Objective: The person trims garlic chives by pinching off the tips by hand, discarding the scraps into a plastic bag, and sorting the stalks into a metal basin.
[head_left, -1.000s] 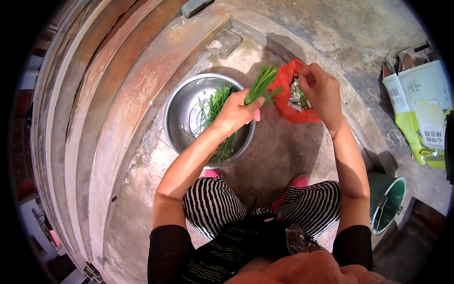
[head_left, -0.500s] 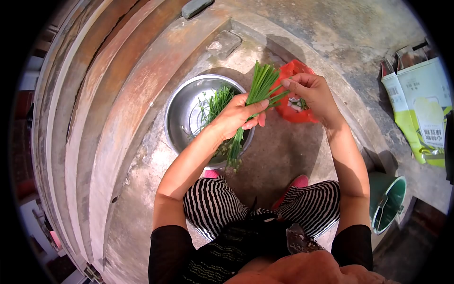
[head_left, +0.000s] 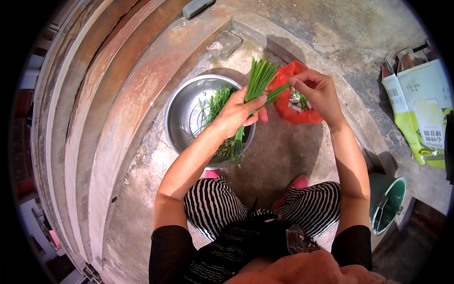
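A bunch of long green stalks is gripped in my left hand, over the right side of a metal bowl. More green stalks lie inside the bowl. My right hand has its thumb and index finger pinched at the tips of a few stalks that stick out to the right of the bunch; whether it grips them is too small to tell. Below and behind that hand is an open red plastic bag with whitish and green scraps in it.
Concrete steps curve along the left. A flat stone lies beyond the bowl, and a grey block sits on the ledge. To the right are a green bucket and a white and green package.
My right hand moved from over the red bag left to the bunch, then slightly right and up. The bunch in my left hand has tilted more upright.
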`<action>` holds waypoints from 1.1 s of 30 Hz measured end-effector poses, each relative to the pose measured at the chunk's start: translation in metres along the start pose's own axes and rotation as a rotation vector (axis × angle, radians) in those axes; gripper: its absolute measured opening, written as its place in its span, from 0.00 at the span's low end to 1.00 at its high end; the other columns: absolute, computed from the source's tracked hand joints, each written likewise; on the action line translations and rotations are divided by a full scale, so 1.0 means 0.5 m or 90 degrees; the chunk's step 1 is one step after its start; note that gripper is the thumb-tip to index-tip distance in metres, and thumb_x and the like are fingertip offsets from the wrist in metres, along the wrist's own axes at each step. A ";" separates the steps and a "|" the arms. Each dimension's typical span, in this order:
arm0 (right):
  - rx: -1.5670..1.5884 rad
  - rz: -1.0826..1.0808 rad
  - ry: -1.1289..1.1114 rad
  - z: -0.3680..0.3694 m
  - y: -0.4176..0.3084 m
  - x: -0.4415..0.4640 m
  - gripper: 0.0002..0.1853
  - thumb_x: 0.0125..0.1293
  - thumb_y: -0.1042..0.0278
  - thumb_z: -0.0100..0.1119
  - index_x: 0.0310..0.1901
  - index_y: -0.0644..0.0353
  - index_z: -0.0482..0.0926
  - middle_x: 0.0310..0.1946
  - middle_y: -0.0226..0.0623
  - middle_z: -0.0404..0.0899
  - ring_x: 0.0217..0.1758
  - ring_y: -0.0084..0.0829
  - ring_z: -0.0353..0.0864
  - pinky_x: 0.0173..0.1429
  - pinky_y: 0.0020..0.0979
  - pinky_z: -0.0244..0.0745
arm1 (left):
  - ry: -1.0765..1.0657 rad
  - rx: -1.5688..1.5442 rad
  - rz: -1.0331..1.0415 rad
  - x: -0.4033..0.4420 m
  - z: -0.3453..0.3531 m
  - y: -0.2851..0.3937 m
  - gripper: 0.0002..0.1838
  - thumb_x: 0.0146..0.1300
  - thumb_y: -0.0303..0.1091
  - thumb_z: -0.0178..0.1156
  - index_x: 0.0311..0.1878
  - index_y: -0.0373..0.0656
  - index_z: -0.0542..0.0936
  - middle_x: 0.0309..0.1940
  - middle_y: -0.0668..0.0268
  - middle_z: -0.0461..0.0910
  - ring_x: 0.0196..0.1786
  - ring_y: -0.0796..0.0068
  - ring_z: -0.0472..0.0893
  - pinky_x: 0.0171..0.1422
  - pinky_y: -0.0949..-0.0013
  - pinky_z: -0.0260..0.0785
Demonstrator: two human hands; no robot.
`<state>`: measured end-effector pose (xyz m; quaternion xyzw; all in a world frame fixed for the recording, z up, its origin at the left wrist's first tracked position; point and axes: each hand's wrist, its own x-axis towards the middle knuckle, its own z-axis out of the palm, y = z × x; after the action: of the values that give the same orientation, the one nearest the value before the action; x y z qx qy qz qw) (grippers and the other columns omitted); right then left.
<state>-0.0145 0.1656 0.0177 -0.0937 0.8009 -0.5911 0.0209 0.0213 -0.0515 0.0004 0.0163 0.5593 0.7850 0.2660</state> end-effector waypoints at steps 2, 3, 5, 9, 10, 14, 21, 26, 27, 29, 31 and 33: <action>-0.019 -0.024 0.052 0.004 -0.009 -0.001 0.05 0.59 0.73 0.63 0.33 0.66 0.81 0.25 0.29 0.79 0.30 0.15 0.75 0.35 0.19 0.70 | 0.010 0.032 0.005 0.002 0.000 -0.003 0.08 0.67 0.33 0.53 0.45 0.41 0.70 0.20 0.61 0.76 0.15 0.87 0.63 0.17 0.82 0.51; -0.038 -0.047 0.103 0.008 -0.015 -0.003 0.05 0.58 0.74 0.63 0.32 0.66 0.80 0.24 0.30 0.78 0.29 0.15 0.75 0.34 0.19 0.71 | 0.020 0.064 0.009 0.003 -0.001 -0.005 0.08 0.67 0.33 0.53 0.45 0.41 0.70 0.20 0.62 0.76 0.14 0.87 0.63 0.17 0.82 0.51; -0.067 -0.059 0.095 0.014 -0.020 -0.007 0.04 0.58 0.74 0.62 0.31 0.66 0.80 0.24 0.29 0.78 0.28 0.16 0.76 0.35 0.20 0.71 | 0.037 0.134 0.035 0.006 -0.001 -0.010 0.08 0.67 0.33 0.53 0.45 0.41 0.71 0.20 0.63 0.76 0.15 0.87 0.64 0.18 0.82 0.52; -0.025 -0.047 -0.002 0.023 -0.045 -0.013 0.04 0.55 0.74 0.63 0.30 0.64 0.79 0.24 0.33 0.79 0.28 0.22 0.80 0.35 0.24 0.73 | 0.081 0.302 0.102 0.008 -0.006 -0.025 0.08 0.66 0.33 0.53 0.44 0.40 0.73 0.19 0.68 0.75 0.19 0.86 0.70 0.22 0.80 0.57; -0.025 -0.047 -0.002 0.023 -0.044 -0.015 0.04 0.55 0.74 0.63 0.30 0.64 0.79 0.24 0.33 0.79 0.28 0.22 0.80 0.35 0.24 0.73 | 0.081 0.302 0.102 0.008 -0.005 -0.025 0.08 0.66 0.33 0.53 0.44 0.40 0.73 0.19 0.68 0.75 0.19 0.86 0.70 0.22 0.80 0.57; -0.372 -0.243 -0.109 0.036 -0.040 -0.025 0.06 0.53 0.69 0.64 0.30 0.61 0.79 0.27 0.36 0.79 0.30 0.33 0.81 0.33 0.30 0.73 | 0.102 0.437 0.150 0.003 0.016 -0.005 0.08 0.65 0.32 0.55 0.42 0.38 0.75 0.18 0.71 0.74 0.24 0.84 0.74 0.28 0.77 0.62; -0.513 -0.166 0.125 0.009 -0.036 -0.011 0.06 0.54 0.70 0.62 0.35 0.56 0.82 0.32 0.34 0.79 0.32 0.38 0.79 0.36 0.34 0.72 | 0.069 0.247 0.059 -0.002 0.005 -0.007 0.07 0.66 0.34 0.54 0.41 0.40 0.74 0.19 0.67 0.75 0.16 0.86 0.66 0.20 0.79 0.55; -0.651 -0.274 0.162 -0.032 0.010 0.003 0.07 0.56 0.70 0.61 0.37 0.56 0.83 0.31 0.34 0.80 0.35 0.38 0.79 0.44 0.37 0.69 | -0.008 0.005 -0.051 -0.007 -0.009 0.003 0.07 0.67 0.36 0.55 0.39 0.42 0.73 0.18 0.64 0.74 0.13 0.88 0.61 0.15 0.81 0.48; -0.603 -0.278 0.176 -0.028 0.002 0.005 0.06 0.57 0.69 0.61 0.35 0.56 0.84 0.30 0.35 0.80 0.33 0.37 0.79 0.42 0.35 0.69 | -0.035 -0.028 -0.068 -0.005 -0.010 0.001 0.08 0.67 0.36 0.55 0.38 0.42 0.72 0.18 0.64 0.74 0.13 0.88 0.61 0.15 0.82 0.48; -0.554 -0.280 0.187 -0.014 -0.022 0.003 0.05 0.57 0.68 0.62 0.34 0.56 0.84 0.29 0.36 0.80 0.32 0.36 0.79 0.40 0.34 0.70 | -0.039 -0.027 -0.075 -0.004 -0.005 0.001 0.08 0.67 0.36 0.55 0.38 0.42 0.72 0.18 0.63 0.74 0.13 0.88 0.61 0.15 0.82 0.48; -0.213 0.013 0.033 0.002 -0.056 -0.009 0.07 0.58 0.66 0.62 0.32 0.60 0.84 0.27 0.35 0.81 0.29 0.27 0.78 0.35 0.28 0.69 | -0.043 -0.022 -0.080 -0.004 -0.001 0.005 0.08 0.67 0.36 0.55 0.38 0.42 0.72 0.18 0.63 0.74 0.13 0.88 0.61 0.15 0.82 0.48; -0.109 0.036 -0.023 0.014 -0.026 -0.007 0.08 0.59 0.66 0.63 0.32 0.62 0.83 0.27 0.34 0.81 0.28 0.22 0.77 0.32 0.25 0.68 | -0.062 -0.015 -0.078 -0.006 0.003 0.008 0.08 0.66 0.36 0.55 0.39 0.42 0.72 0.18 0.63 0.74 0.13 0.88 0.61 0.15 0.81 0.48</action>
<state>-0.0086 0.1559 0.0279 -0.0827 0.8502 -0.5180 0.0439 0.0230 -0.0523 0.0054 0.0170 0.5362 0.7721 0.3406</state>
